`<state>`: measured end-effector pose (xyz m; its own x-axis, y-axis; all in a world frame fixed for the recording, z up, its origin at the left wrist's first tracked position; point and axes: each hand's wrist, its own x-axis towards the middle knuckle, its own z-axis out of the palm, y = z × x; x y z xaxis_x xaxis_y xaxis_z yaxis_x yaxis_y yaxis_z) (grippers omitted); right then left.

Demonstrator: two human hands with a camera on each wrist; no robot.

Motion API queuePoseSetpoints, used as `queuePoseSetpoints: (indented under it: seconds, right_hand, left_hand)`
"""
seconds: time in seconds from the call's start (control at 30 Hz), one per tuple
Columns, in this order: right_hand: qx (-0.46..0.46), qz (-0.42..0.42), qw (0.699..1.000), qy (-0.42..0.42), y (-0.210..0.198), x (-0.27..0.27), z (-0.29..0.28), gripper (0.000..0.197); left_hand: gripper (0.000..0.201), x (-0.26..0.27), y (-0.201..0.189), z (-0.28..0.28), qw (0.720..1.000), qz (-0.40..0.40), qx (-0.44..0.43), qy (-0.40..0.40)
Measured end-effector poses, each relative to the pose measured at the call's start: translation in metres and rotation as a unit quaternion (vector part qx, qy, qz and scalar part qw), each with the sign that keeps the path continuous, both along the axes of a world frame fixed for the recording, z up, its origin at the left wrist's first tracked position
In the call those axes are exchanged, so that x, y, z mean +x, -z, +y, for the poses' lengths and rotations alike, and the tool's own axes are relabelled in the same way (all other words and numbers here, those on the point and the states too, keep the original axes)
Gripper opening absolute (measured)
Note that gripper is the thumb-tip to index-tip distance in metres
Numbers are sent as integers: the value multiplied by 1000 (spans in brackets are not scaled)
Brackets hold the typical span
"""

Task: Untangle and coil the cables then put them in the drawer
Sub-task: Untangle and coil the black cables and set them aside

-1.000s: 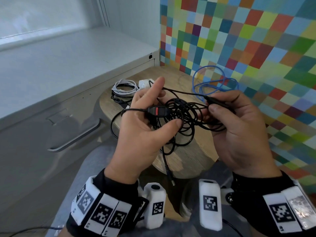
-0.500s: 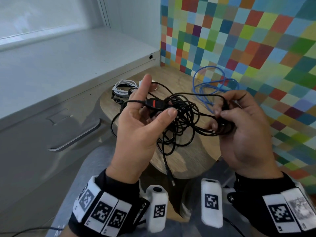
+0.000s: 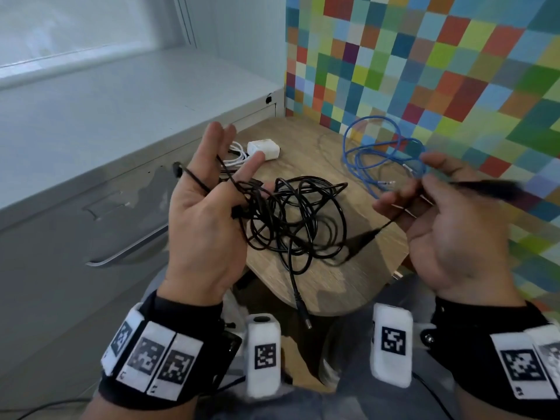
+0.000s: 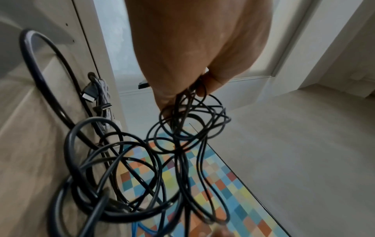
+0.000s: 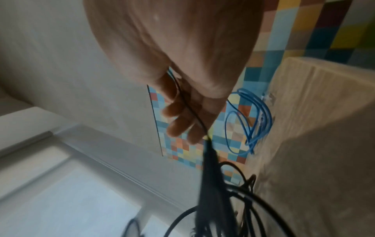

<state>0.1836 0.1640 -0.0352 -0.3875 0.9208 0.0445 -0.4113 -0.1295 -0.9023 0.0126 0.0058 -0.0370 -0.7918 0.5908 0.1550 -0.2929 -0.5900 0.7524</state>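
Above wooden table [image 3: 330, 165], black cable [image 3: 291, 219] tangle hangs between both grips.

The head view looks forward and down from above at both palms, the left hand [image 3: 200, 213] at 9 o'clock and the right hand [image 3: 454, 234] at 3 o'clock, over a round table [image 3: 333, 286]. The left wrist view looks along the left hand [image 4: 194, 48], very close, past the black cable [image 4: 125, 176] toward the tiled wall. The right wrist view looks along the right hand [image 5: 182, 56], equally close. All three share the black cable [image 3: 297, 219]; head and right wrist views also share the blue cable [image 3: 381, 153] at 1 o'clock.
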Motion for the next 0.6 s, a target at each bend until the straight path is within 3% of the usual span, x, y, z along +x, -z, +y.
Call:
queuePoseSetpoints:
  seconds: [0.13, 0.23, 0.37, 0.47, 0.53, 0.6]
  right_hand:
    - [95, -147, 984, 21, 1, 0, -1, 55]
    - [152, -146, 977, 40, -3, 3, -2, 77]
    - [236, -134, 962, 9, -18, 3, -13, 57]
    - [319, -224, 914, -116, -24, -6, -34, 45]
    - [355, -257, 886, -154, -21, -16, -46, 36]
    - [350, -226, 899, -135, -17, -25, -50, 15]
  left_hand:
    - [73, 9, -5, 1, 1000, 10, 4, 12]
    - [72, 12, -7, 4, 1000, 10, -1, 15]
    - [67, 17, -13, 11, 999, -19, -2, 32]
    - [59, 24, -17, 17, 998, -19, 2, 54]
    - [53, 28, -18, 20, 998, -7, 0, 70]
    - [45, 29, -16, 19, 997, 7, -12, 77]
